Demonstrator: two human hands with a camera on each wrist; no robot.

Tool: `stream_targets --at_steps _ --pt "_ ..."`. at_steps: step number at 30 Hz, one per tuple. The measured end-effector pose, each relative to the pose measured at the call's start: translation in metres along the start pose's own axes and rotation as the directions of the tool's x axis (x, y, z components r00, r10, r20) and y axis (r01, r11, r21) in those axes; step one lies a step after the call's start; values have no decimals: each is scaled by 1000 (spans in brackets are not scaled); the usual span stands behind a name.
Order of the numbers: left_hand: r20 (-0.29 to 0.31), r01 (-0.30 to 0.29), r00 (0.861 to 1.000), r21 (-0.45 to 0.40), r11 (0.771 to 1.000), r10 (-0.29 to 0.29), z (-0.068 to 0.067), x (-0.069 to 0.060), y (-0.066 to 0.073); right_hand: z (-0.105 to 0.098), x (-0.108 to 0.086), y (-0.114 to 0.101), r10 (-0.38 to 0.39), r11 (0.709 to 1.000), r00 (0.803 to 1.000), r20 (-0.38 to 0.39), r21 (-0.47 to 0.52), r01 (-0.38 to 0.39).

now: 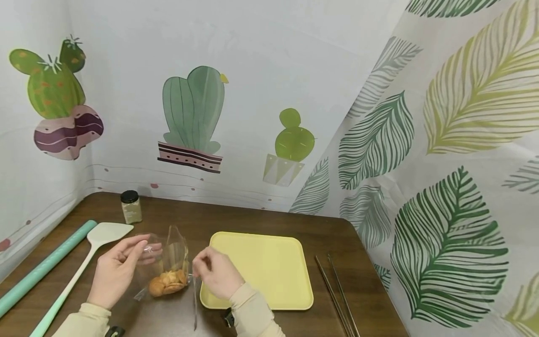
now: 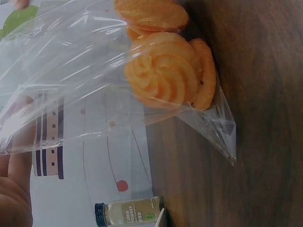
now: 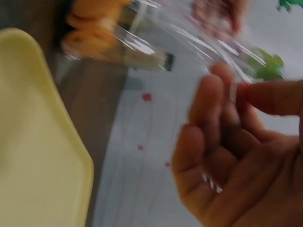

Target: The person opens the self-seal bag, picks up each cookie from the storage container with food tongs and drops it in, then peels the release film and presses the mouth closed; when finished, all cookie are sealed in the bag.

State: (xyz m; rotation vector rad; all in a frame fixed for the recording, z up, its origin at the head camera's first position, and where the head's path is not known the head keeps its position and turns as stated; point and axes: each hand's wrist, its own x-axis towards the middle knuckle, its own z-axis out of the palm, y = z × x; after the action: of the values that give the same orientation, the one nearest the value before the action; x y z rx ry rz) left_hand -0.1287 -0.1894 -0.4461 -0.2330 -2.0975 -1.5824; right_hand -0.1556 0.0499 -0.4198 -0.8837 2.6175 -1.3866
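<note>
A clear plastic bag [image 1: 177, 252] holds several round golden cookies [image 2: 163, 71], one with a swirled top. It stands on the brown table with its upper part raised. My left hand [image 1: 115, 269] grips the bag's upper left side between thumb and fingers. On the bag's right, near the tray's left edge, my right hand [image 1: 216, 271] pinches a thin, shiny strip [image 1: 195, 304] that hangs below the fingers. Thumb and fingertip meet at the strip in the blurred right wrist view; whether it joins the bag, I cannot tell.
A yellow tray [image 1: 263, 271] lies right of the bag, with thin metal skewers [image 1: 337, 299] beyond it. Leftward lie a pale green spatula [image 1: 80, 271] and a teal rolled tube [image 1: 46, 269]. A black-capped cumin powder jar [image 1: 132, 208] stands at the back left.
</note>
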Motion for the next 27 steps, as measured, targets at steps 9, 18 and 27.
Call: stream_targets --at_steps 9,18,27 --pt "2 30 1000 -19 999 -30 0 -2 0 20 -7 3 79 947 984 158 -320 -25" --pt "-5 19 1000 -13 1000 -19 -1 -2 -1 19 -7 10 95 938 987 129 -343 -46" --pt "-8 12 1000 -9 1000 -12 -1 -2 0 14 4 9 -22 1000 990 -142 -17 20"
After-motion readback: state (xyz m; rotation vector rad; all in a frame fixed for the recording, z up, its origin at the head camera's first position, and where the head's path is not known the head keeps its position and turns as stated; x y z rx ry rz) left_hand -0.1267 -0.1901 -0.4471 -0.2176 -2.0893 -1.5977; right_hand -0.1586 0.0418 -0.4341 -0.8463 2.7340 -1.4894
